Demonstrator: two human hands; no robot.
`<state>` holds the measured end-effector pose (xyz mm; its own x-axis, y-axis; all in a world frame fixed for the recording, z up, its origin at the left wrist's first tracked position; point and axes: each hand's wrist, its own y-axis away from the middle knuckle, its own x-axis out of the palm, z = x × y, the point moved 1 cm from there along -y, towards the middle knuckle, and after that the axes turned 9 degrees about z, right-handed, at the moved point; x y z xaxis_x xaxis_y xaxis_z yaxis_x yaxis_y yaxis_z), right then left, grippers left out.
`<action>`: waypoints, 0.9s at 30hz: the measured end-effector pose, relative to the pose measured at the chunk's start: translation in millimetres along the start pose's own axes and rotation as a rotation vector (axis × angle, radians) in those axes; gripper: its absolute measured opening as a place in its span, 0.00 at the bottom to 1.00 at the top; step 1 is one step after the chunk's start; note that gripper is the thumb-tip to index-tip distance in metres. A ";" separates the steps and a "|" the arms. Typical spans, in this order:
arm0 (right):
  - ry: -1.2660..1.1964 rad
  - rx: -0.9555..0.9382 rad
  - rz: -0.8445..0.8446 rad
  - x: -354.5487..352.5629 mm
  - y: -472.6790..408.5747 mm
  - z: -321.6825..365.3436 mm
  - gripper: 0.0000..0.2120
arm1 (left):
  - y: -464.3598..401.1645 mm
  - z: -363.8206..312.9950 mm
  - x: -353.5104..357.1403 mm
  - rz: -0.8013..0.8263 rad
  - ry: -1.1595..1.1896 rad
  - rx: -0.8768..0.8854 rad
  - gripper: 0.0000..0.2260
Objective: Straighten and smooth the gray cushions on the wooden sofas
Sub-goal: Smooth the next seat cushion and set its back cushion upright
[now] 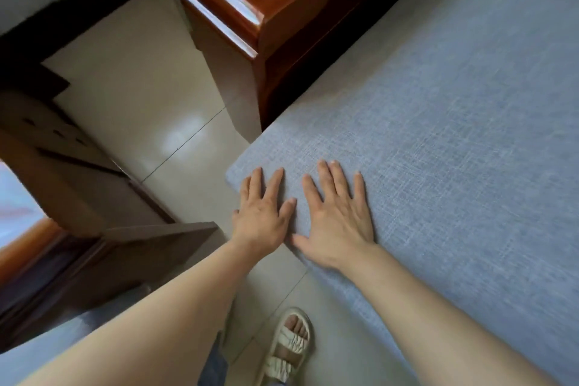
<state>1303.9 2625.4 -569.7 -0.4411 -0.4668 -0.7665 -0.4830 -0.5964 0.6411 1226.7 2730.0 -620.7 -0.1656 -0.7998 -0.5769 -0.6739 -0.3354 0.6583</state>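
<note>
Your 2 hands lie flat, fingers straight and spread, gripping nothing: left hand point(263, 219) and right hand point(338, 222) press side by side on the near corner of the gray woven fabric cushion point(438, 122), beside the glossy reddish-brown wooden sofa armrest point(282, 9).
</note>
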 end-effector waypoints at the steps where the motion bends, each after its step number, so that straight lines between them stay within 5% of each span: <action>1: 0.023 0.003 0.014 3.8 3.3 4.7 0.50 | 3.0 2.5 2.8 -0.013 0.020 -0.004 0.27; 8: 0.202 0.149 0.008 25.1 13.1 35.6 0.51 | -6.0 23.9 0.1 -0.059 0.205 -0.052 0.27; 27: 0.217 0.074 -0.080 30.8 -41.6 74.5 0.36 | -58.5 67.8 -44.6 -0.213 0.023 -0.144 0.10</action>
<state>1254.0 2684.5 -617.2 -0.2307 -0.5541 -0.7999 -0.5676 -0.5911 0.5731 1224.6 2819.0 -666.2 -0.0132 -0.7140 -0.7000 -0.5825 -0.5635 0.5858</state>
